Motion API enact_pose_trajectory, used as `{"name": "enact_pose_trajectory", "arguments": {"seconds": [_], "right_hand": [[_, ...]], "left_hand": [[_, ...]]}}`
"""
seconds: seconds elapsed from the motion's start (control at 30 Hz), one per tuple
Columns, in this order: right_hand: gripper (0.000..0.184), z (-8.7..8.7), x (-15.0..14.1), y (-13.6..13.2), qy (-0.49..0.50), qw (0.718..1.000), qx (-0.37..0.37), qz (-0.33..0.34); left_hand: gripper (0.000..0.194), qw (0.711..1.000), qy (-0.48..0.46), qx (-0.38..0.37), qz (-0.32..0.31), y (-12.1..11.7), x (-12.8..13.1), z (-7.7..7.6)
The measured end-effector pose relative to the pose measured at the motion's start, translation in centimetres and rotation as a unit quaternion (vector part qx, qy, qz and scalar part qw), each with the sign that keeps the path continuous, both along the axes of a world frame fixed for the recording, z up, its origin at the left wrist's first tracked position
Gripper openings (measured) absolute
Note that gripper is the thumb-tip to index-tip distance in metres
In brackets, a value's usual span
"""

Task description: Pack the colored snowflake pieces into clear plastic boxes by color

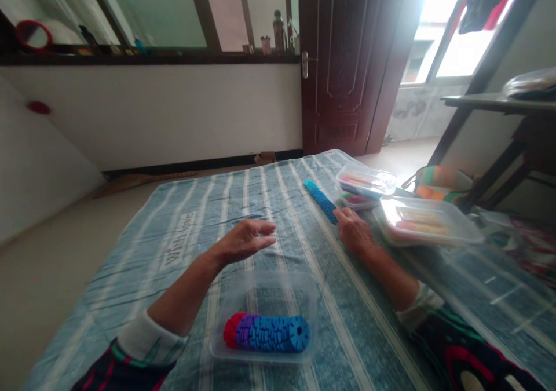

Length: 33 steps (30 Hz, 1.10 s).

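Note:
My left hand [244,239] hovers above the striped cloth with its fingers loosely stretched and nothing in it. Just below it sits a clear plastic tray [264,291] holding a stacked roll of red, purple and blue toothed discs [266,332]. My right hand [353,229] rests on the cloth with its fingers closed on the near end of a long blue stack of discs [320,200], which lies flat and points away from me.
A blue striped cloth [182,246] covers the surface. Two clear lidded boxes [367,183] [428,222] of coloured pieces stand at the right, beside a striped bag [438,182]. A clear lid [499,295] lies near right. A dark door [347,61] and table legs stand behind.

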State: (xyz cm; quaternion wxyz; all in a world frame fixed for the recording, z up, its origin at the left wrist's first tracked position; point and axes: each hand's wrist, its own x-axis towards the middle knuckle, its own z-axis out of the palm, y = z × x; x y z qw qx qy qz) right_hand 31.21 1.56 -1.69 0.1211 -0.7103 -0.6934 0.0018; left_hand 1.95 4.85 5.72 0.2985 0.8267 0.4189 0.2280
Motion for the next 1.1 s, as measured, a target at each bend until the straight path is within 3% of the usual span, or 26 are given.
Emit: {"name": "enact_pose_trajectory", "arguments": {"seconds": [0.2, 0.33, 0.5, 0.83, 1.1], "right_hand": [[0.054, 1.2, -0.6, 1.6, -0.038, 0.997, -0.020, 0.069], [0.051, 2.1, -0.6, 2.6, -0.065, 0.993, -0.058, 0.075], [0.047, 2.8, -0.3, 3.1, -0.096, 0.985, -0.115, 0.083], [0.052, 1.8, 1.3, 4.2, -0.108, 0.983, -0.118, 0.092], [0.050, 2.3, 2.1, 4.4, -0.123, 0.982, -0.106, 0.097]], "left_hand": [[0.029, 0.969, -0.112, -0.126, 0.178, -0.2, -2.9, -3.5], [0.036, 0.937, -0.206, -0.184, 0.216, -1.6, -4.2, -5.5], [0.039, 0.917, -0.280, -0.167, 0.231, -2.8, -4.7, -7.2], [0.031, 0.899, -0.337, -0.175, 0.217, -3.5, -4.3, -7.1], [0.031, 0.897, -0.346, -0.181, 0.207, -3.3, -4.2, -7.4]]}}
